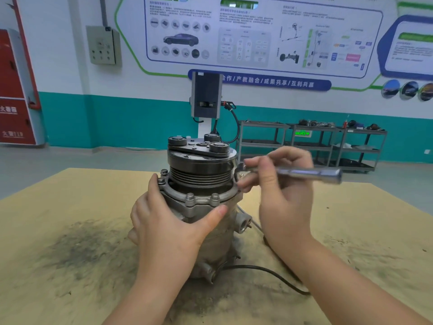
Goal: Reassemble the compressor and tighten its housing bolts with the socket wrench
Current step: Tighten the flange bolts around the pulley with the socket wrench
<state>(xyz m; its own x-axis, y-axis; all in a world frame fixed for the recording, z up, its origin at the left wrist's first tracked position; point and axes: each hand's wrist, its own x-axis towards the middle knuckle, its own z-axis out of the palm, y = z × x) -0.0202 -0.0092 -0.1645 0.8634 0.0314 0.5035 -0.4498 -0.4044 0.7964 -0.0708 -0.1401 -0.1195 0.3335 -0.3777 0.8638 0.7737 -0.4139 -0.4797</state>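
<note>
The grey metal compressor stands upright on the table, its black grooved pulley on top. Housing bolts stick up from the flange ring around the pulley's base. My left hand wraps the front left of the housing, thumb pressed under the flange, fingers curled round the far side. My right hand grips the shiny socket wrench, whose handle points right. The wrench head sits at the flange's right edge, hidden behind my fingers.
The tan table carries dark grease smears at the left. A black cable runs from the compressor base to the right. Behind stand a grey device on a post, metal shelf carts and a red cabinet.
</note>
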